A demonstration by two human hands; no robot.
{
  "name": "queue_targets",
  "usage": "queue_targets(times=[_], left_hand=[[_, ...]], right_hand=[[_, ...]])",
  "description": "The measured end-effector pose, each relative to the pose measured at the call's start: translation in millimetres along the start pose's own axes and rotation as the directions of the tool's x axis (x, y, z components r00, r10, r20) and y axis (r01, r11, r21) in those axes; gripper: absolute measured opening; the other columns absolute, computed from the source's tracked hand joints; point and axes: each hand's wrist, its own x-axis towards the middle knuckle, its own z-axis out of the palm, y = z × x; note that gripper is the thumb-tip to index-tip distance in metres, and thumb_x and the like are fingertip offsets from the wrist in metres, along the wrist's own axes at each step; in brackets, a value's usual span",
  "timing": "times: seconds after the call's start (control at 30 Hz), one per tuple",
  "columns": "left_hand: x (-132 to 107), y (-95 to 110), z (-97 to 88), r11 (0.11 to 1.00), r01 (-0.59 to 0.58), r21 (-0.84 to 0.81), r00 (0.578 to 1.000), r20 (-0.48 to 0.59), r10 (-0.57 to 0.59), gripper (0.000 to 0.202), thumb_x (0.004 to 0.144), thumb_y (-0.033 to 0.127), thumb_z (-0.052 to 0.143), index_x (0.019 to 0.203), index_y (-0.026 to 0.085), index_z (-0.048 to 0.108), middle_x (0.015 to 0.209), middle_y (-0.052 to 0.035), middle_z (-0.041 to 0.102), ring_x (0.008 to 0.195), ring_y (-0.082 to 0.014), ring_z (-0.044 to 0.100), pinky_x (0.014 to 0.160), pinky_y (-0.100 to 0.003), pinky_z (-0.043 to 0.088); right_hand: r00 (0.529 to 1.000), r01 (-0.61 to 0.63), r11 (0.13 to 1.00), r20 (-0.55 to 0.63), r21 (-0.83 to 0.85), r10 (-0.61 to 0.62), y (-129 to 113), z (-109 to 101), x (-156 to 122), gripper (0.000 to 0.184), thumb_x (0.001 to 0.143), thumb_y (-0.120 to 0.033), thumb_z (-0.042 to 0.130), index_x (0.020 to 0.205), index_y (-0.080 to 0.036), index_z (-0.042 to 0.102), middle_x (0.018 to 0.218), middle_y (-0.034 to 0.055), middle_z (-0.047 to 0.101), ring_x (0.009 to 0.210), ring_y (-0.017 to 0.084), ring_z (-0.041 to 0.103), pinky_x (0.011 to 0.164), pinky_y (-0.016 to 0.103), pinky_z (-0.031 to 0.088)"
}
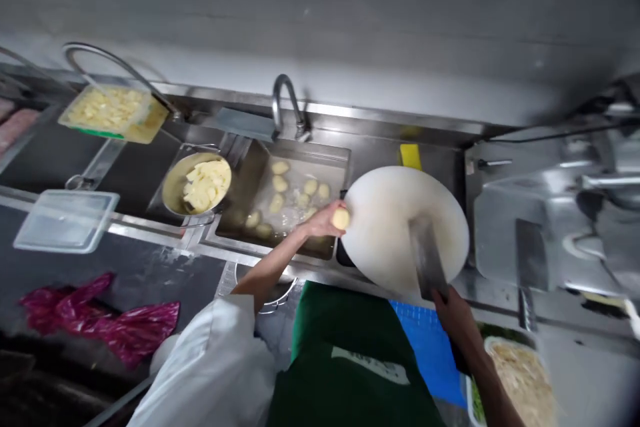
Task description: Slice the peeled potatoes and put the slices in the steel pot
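My left hand is closed around a peeled potato at the left edge of a round white cutting board. In my right hand is the handle of a cleaver, its broad blade over the board's right part and blurred. Several peeled potatoes lie in water in the sink basin left of the board. On the divider left of that basin, a metal pot holds pale potato slices.
A plastic tub of cut pale pieces stands by the far-left faucet. A curved faucet rises behind the basin. A second cleaver lies right of the board. A yellow block sits behind it. A magenta plastic bag is low left.
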Motion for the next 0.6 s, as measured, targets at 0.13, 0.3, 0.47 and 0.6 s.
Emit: queue_targets(times=[0.13,0.3,0.47,0.6], left_hand=[[50.0,68.9,87.4,0.839,-0.439,0.322,0.882,0.334,0.333,0.069,0.052,0.022,0.084,0.114,0.026,0.055,0.112,-0.0059,0.058,0.107,-0.0286,0.055,0.092,-0.04,0.043],[53.7,80.2,135.8,0.784,-0.458,0.419,0.889,0.192,0.417,0.053,0.076,0.02,0.068,0.126,0.028,0.051,0.133,-0.0098,0.046,0.126,-0.029,0.039,0.102,-0.048,0.033],[33.5,64.7,158.0,0.912,-0.243,0.33,0.921,-0.216,0.324,0.023,0.093,0.026,0.048,0.114,0.02,0.058,0.117,-0.0109,0.053,0.115,-0.0215,0.046,0.098,-0.041,0.04],[38.6,61.5,169.8,0.923,-0.179,0.341,0.914,-0.289,0.284,0.021,0.095,0.027,0.045,0.103,0.019,0.062,0.108,-0.0102,0.056,0.108,-0.0209,0.048,0.093,-0.041,0.043]], right_hand=[[0.986,0.159,0.981,0.069,-0.115,-0.152,13.2,-21.3,11.1,0.037,0.096,-0.037,0.028,0.107,-0.013,0.054,0.085,0.0119,0.067,0.079,0.021,0.063,0.066,0.027,0.034],[0.96,0.272,0.949,0.12,-0.158,-0.255,18.6,-29.2,16.0,0.034,0.099,-0.036,0.025,0.107,-0.014,0.05,0.083,0.01,0.067,0.077,0.021,0.063,0.065,0.027,0.031],[0.946,0.302,0.946,0.161,-0.121,-0.281,21.1,-29.2,12.8,0.031,0.099,-0.034,0.024,0.105,-0.015,0.047,0.082,0.0083,0.066,0.077,0.02,0.064,0.064,0.027,0.029],[0.949,0.284,0.956,0.159,-0.07,-0.271,13.6,-32.8,-3.4,0.029,0.099,-0.031,0.023,0.105,-0.014,0.045,0.08,0.0077,0.065,0.074,0.019,0.064,0.059,0.027,0.027]])
